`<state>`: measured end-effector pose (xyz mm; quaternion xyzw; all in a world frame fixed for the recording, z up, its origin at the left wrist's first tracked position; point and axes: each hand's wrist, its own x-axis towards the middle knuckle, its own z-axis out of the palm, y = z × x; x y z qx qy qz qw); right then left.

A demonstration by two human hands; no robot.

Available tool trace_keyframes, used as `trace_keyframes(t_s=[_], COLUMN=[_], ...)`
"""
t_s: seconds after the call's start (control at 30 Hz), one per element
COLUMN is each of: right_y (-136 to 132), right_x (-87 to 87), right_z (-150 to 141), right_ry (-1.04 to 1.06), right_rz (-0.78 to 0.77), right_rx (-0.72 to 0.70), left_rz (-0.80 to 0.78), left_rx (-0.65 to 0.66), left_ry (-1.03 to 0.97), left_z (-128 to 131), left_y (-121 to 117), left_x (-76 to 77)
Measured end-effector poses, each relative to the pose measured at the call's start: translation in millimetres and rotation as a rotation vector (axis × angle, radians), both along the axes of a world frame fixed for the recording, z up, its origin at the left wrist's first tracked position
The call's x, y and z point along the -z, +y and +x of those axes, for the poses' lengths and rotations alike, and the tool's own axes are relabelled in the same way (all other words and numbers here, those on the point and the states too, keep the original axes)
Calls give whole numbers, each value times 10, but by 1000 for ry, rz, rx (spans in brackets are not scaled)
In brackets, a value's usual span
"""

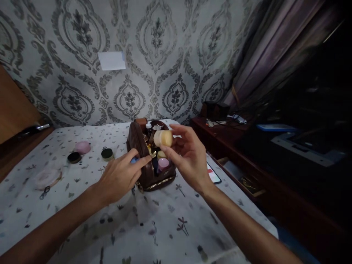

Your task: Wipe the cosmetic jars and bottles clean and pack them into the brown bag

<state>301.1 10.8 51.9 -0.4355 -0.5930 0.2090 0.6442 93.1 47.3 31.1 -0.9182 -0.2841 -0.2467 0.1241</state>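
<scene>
Your right hand (192,157) has the jar (163,138) held between thumb and fingers, tipped on its side above the mouth of the bag (136,135). The jar is clear of the sheet (162,238) and seems apart from the things inside the bag. Your left hand (118,178) is at the bag's left side, index finger reaching over the rim. Whether those fingers grip the wall or only press on it, you cannot tell from here. A bit of something blue (134,160) shows by them.

The bag stands unzipped toward the sheet's far edge, and it is partly filled: you can see a lilac jar (163,164) near its front, a yellow jar (161,154) just behind that, and a white-capped bottle (149,126) at the back. Deeper contents are too dim to count.

Outside, toward the sheet's left edge, lie a pink jar (82,147), a black lid (74,157) just beside it, a dark tin (107,154) nearer the bag, and a pale round item (48,179) nearer you. The phone (213,172) lies by the sheet's right edge.

So your handling looks midway: some things in, some out, one in hand. Whether the jar is entering or leaving, this moment alone doesn't settle.
</scene>
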Motion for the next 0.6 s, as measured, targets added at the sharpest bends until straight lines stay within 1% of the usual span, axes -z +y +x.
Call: trace_keyframes(t_s=[0.1,0.2,0.3,0.47,0.6], right_y=[177,332,435,528,651], right_x=[3,14,-23,-158,-318], right_z=[147,231,268,282,264], right_ry=[-147,-283,-380,-621,-887], right_rz=[-36,-58,-62,-89,-79], right_rx=[-16,-25,-35,-18,51], left_rz=[73,87,85,130,138], left_rx=[3,1,-13,-13,-30], left_ry=[25,23,17,-17,-42], left_z=[-11,-44,-76,-91,-71], left_y=[3,-12,-22,-23,-26], left_x=[44,74,122,192,225])
